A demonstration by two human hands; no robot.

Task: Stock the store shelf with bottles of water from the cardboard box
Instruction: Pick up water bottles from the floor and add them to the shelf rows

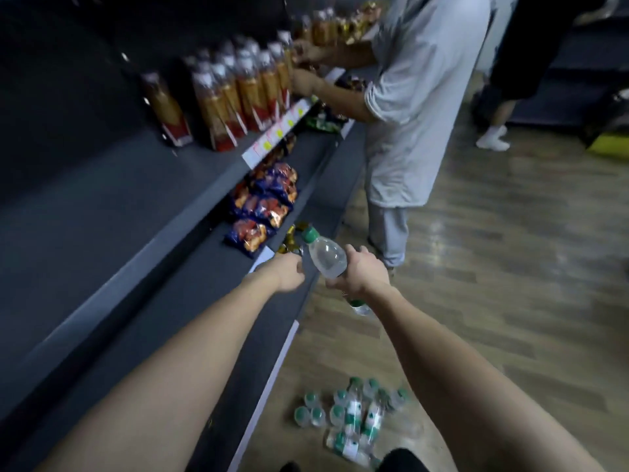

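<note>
My right hand (pixel 360 272) grips a clear water bottle (pixel 326 257) with a green cap around its middle, tilted, cap pointing up and left. The bottle's lower end sticks out below the hand. It hangs over the front edge of the dark grey middle shelf (pixel 190 301). My left hand (pixel 289 272) is just left of the bottle's neck with its back to the camera and its fingers hidden. Several more green-capped water bottles (pixel 350 413) stand and lie on the wooden floor near my feet. No cardboard box is in view.
Blue snack bags (pixel 265 206) lie further along the middle shelf, and orange packets (pixel 221 97) stand on the shelf above. A person in white clothes (pixel 408 114) handles goods at the shelf ahead. Another person's legs (pixel 493 131) are at the far right.
</note>
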